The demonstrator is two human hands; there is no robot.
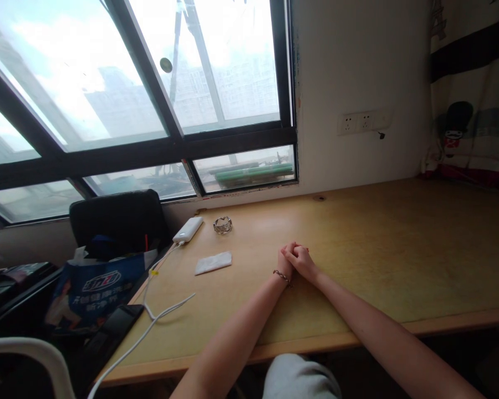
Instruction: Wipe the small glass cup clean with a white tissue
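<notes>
My left hand [285, 259], with a dark braided bracelet [281, 275] at its wrist, rests on the wooden table [382, 249]. Clasped together with it is my right hand [303, 260], its fingers folded over the left. Both are closed, and no object shows in them; the space between the palms is hidden. To their left lies a flat white packet [213, 262] that looks like tissues. Farther back stands a silver openwork metal band [222, 225], apart from the hands.
A white power bank [188, 230] with a plugged-in white cable [162, 314] lies along the table's left side. Beyond that edge are a black chair [118, 213] and a blue printed bag [102, 288]. Wall sockets [357, 122] and a curtain [474, 100] are at the back right.
</notes>
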